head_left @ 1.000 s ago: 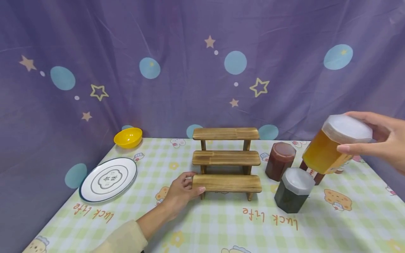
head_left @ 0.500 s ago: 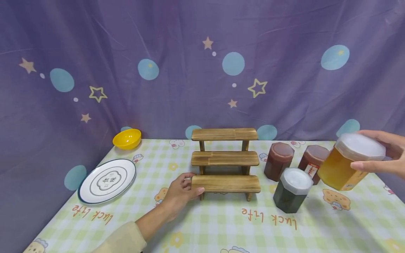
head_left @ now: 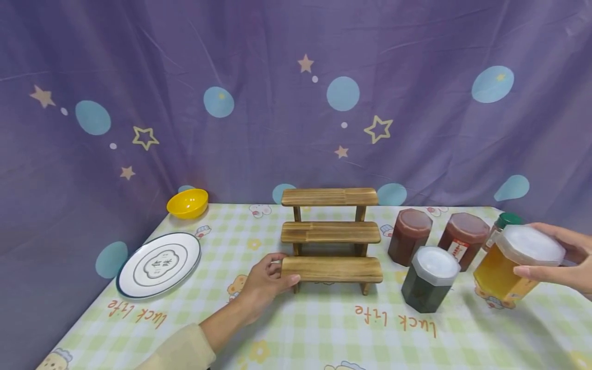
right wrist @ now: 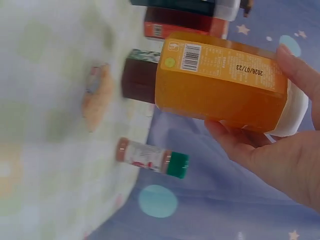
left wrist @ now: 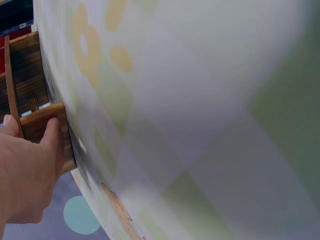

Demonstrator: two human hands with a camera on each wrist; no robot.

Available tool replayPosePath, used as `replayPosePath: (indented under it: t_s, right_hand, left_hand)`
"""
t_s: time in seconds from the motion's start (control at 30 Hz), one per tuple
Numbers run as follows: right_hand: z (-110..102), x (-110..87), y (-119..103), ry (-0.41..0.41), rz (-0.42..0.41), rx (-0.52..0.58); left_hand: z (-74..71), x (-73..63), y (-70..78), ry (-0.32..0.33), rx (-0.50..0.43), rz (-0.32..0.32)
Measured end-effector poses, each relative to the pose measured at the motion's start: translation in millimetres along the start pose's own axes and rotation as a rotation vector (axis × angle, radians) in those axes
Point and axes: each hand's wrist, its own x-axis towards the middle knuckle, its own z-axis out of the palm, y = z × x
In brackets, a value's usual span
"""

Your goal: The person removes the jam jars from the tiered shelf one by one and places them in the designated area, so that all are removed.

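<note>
My left hand (head_left: 261,288) grips the left end of the lowest step of a three-tier wooden shelf (head_left: 330,232). In the left wrist view, the thumb and fingers lie around that wooden end (left wrist: 47,122). My right hand (head_left: 566,262) holds an amber-filled octagonal jar (head_left: 501,272) by its white lid, thumb in front. The right wrist view shows this jar (right wrist: 215,85) tilted, its base raised off the tablecloth. Left of it stand a dark jar (head_left: 426,290) with a white lid and two red-brown jars, one plain (head_left: 408,241) and one with a red label (head_left: 458,249).
A small green-capped bottle (right wrist: 145,156) stands behind the held jar, partly hidden in the head view. At the left lie a white plate (head_left: 139,280) and a yellow bowl (head_left: 188,205). A purple curtain (head_left: 259,149) hangs behind the checked tablecloth (head_left: 296,329).
My right hand has lowered the amber jar and moved it right, away from the red-brown jars. The labelled jar and green-capped bottle now show more. My left hand stays on the shelf.
</note>
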Motion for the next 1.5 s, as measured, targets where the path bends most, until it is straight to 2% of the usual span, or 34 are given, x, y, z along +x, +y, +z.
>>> replayPosePath:
  t_s: [0.1,0.2,0.33,0.4,0.5,0.87,0.97,1.07,1.13,1.2,1.33,1.4,1.5]
  right_hand:
    - [8,-7.2,3,-0.007,0.037,0.037]
    - [17,-14.6,1,-0.032,0.116,0.061]
    - [22,-19.5,-3,-0.145,0.267,0.045]
    - [23,-20.5,-2,-0.191,0.300,0.050]
    - [25,-23.5,0,-0.222,0.318,0.040]
    - [32,-33.5,7,-0.188,0.332,-0.001]
    - [33,-36.3,7,-0.194,0.310,0.008]
    - [32,-36.9,3,-0.243,0.299,0.029]
    - [30,-35.7,-3,-0.275,0.280,-0.006]
    - [29,-33.9,-11,-0.276,0.217,-0.047]
    - [29,-28.4,-34,-0.189,0.032,-0.144]
    - [28,-23.2,-48,-0.166,-0.054,-0.154]
    - [27,-15.2,-70,-0.194,-0.137,-0.156]
  left_hand:
    - [-0.4,-0.7,0.4,0.001,0.006,0.001]
    - [-1.0,-0.8,1.3,0.000,0.007,0.006]
    - [-1.3,0.0,1.8,0.000,0.000,0.006]
    - [-1.3,0.2,1.4,0.002,0.001,0.003]
    - [-0.7,0.5,0.5,0.000,-0.003,0.002]
    - [-0.8,1.8,-0.2,-0.028,-0.006,-0.003]
    - [-1.0,1.8,0.0,-0.034,-0.005,-0.005]
    - [-0.9,1.7,0.4,-0.037,-0.006,-0.004]
    - [-1.5,1.1,1.0,-0.036,-0.003,-0.003]
    - [-2.5,0.3,1.9,-0.032,0.003,-0.003]
    - [-8.1,-0.1,4.5,0.000,0.063,0.001]
    - [-13.5,-1.1,7.9,0.034,0.159,0.012]
    - [-25.6,-5.7,17.9,0.090,0.431,0.054]
